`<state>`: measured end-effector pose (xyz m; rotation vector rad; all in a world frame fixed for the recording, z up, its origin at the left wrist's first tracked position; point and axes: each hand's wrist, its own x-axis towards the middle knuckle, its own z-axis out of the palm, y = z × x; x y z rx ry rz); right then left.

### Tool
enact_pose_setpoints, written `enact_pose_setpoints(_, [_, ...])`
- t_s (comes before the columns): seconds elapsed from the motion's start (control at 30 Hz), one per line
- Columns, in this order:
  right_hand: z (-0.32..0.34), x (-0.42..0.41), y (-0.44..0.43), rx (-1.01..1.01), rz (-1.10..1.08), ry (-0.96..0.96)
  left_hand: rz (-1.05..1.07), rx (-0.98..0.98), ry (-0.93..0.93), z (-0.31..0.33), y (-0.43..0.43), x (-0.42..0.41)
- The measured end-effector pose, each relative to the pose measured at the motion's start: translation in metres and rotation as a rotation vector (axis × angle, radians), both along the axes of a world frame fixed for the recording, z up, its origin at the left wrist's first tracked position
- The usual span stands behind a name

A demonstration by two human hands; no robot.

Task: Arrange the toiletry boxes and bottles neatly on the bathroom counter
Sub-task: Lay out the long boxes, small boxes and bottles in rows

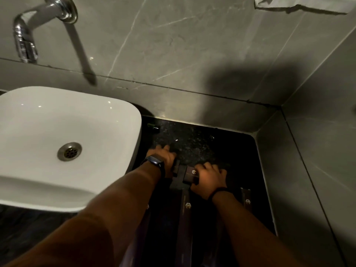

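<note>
On the dark speckled counter (194, 143), my right hand (209, 177) grips a small dark brown toiletry box (189, 175) with a gold hexagon logo. My left hand (163, 157), with a dark watch on the wrist, rests on the left end of a dark box (176, 167) just beside it; the grip is hard to make out. A long dark box (185, 212) with the same logo lies lengthwise below my hands. Another long dark box (246, 199) lies to the right of my right wrist. A small dark bottle (153, 127) lies near the back wall.
A white square basin (57, 132) with a metal drain fills the left side, touching the counter's left edge. A chrome wall tap (25, 41) hangs above it. Grey marble walls close the back and the right. White paper (300, 4) shows at the top right.
</note>
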<state>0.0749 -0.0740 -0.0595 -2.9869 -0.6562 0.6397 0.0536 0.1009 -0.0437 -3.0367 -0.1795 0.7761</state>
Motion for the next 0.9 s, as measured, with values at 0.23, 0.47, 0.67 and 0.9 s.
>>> enact_pose_setpoints(0.23, [0.010, 0.006, -0.010, 0.073, -0.074, -0.080, 0.089, -0.042, -0.093, 0.015, 0.002, -0.005])
enact_pose_setpoints(0.47, [0.032, 0.046, -0.026, 0.295, -0.281, -0.135, 0.205, -0.024, -0.206, 0.048, 0.013, 0.021])
enact_pose_setpoints(0.67, [0.018, 0.098, -0.010, 0.436, -0.480, -0.072, 0.227, 0.076, -0.126, 0.023, 0.030, 0.082])
enact_pose_setpoints(0.9, [-0.006, 0.155, 0.026, 0.437, -0.691, -0.048, 0.230, 0.192, -0.027, -0.009, 0.064, 0.116])
